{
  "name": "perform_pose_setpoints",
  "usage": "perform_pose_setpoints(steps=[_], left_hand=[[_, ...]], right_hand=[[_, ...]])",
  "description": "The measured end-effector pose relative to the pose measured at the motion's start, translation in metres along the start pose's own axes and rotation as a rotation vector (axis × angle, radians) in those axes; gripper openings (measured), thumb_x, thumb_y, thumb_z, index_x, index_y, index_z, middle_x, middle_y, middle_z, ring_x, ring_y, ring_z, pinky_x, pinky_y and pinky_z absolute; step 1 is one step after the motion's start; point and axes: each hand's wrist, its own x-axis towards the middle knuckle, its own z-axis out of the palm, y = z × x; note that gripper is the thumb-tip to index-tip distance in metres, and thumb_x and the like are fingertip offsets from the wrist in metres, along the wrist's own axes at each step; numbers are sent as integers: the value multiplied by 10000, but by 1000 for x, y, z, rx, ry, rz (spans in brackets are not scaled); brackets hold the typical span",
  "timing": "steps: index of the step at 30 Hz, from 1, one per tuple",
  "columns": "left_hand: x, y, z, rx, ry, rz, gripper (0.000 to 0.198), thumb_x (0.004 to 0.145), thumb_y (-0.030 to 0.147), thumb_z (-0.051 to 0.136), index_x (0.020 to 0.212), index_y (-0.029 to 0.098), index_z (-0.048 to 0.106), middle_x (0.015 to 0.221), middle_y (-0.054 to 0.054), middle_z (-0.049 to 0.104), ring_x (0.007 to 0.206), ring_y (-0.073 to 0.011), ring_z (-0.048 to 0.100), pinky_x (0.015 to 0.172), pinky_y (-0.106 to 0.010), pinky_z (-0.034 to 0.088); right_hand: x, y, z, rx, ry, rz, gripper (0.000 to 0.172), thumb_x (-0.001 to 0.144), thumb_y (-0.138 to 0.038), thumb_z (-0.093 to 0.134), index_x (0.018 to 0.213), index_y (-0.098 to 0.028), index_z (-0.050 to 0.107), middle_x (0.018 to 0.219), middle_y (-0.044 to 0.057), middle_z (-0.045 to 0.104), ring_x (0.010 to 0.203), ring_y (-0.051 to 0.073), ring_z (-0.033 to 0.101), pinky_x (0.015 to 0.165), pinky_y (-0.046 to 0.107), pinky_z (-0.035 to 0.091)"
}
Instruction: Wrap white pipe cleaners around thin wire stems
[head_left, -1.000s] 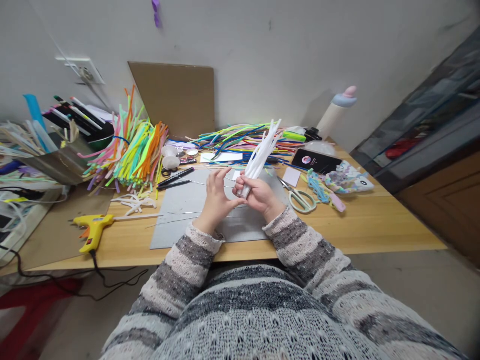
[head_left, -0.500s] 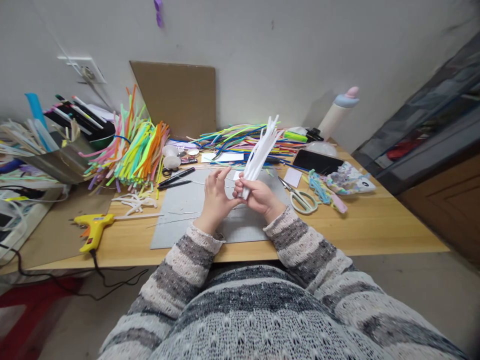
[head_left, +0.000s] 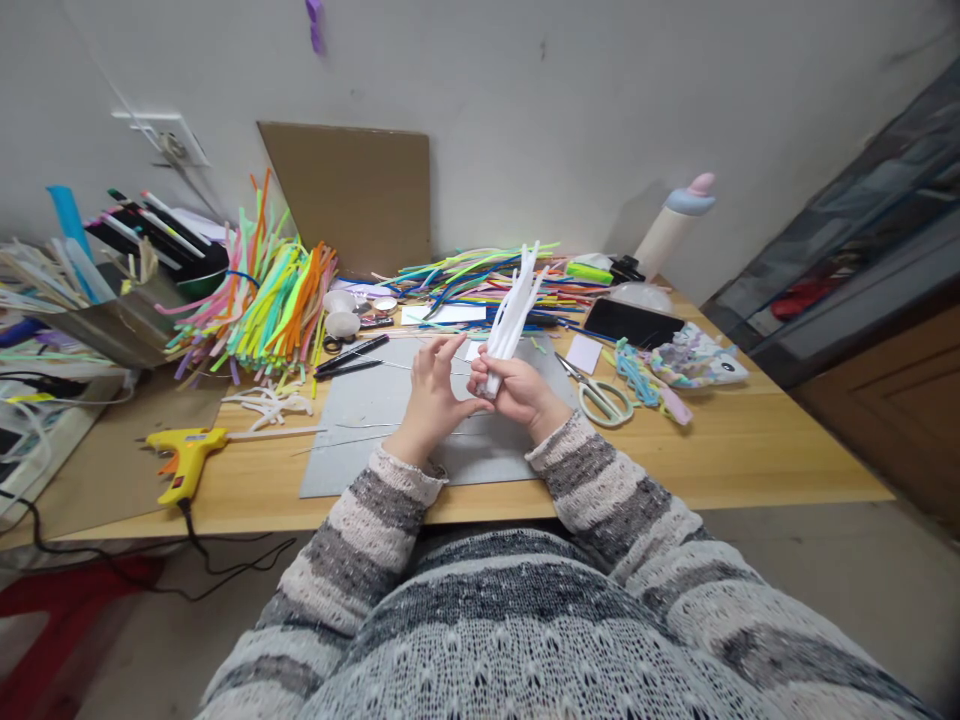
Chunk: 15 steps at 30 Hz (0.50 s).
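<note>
My right hand (head_left: 519, 391) grips the lower end of a bundle of white pipe cleaners (head_left: 513, 308), which points up and away over the table. My left hand (head_left: 433, 398) rests against the bundle's base, thumb touching it and fingers spread upward. Both hands hover above a grey cutting mat (head_left: 375, 425) on the wooden table (head_left: 750, 455).
Piles of coloured pipe cleaners lie at the back left (head_left: 274, 295) and back centre (head_left: 465, 275). A yellow glue gun (head_left: 184, 460) sits left of the mat, scissors (head_left: 600, 395) and a dark phone (head_left: 634, 322) to the right. Cardboard (head_left: 352, 195) leans on the wall.
The white bundle has tilted more upright, its tips swinging left. My left hand's fingers have opened upward from a closed curl.
</note>
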Motion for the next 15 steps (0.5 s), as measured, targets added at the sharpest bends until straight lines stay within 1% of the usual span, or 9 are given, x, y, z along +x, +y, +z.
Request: perform_pose_setpoints(steps=[3,5,8,12,15], left_hand=[[1,-3,-2,35,13,-20,980,563,565,727,1373,260,267,1262,-133,382,1199,-297,385,1009,-459,318],[1,-5,-4,58,19,-33,990,554,560,737,1372,253,272,1259,-134,384,1192,-295,388,1006,-452,321],[0,-6,-4,85,35,-48,972,557,543,746,1362,246,290,1258,-133,390,1188,-292,390,1003,-444,322],[-1,-4,-4,93,47,-90,917,592,503,746,1355,256,303,1258,-128,393,1185,-294,390,996,-452,320],[-1,-3,-3,58,19,-71,939,578,523,745,1360,260,295,1271,-130,382,1191,-296,386,996,-453,320]], right_hand=[[-1,-4,-1,-58,-16,20,67,844,-137,497,871,-182,457,606,-45,470,529,92,494,501,213,438],[-1,-4,0,-88,-25,32,66,842,-148,503,871,-184,457,604,-42,474,554,109,523,502,222,440],[-1,-1,2,-73,-18,14,76,838,-130,506,874,-180,461,602,-46,477,560,96,521,551,226,460],[-1,2,1,-66,-29,-4,73,841,-141,514,877,-179,464,612,-44,489,587,95,535,572,223,475],[-1,2,0,-56,-26,-6,85,837,-115,509,871,-176,461,610,-50,493,578,83,528,675,266,516]])
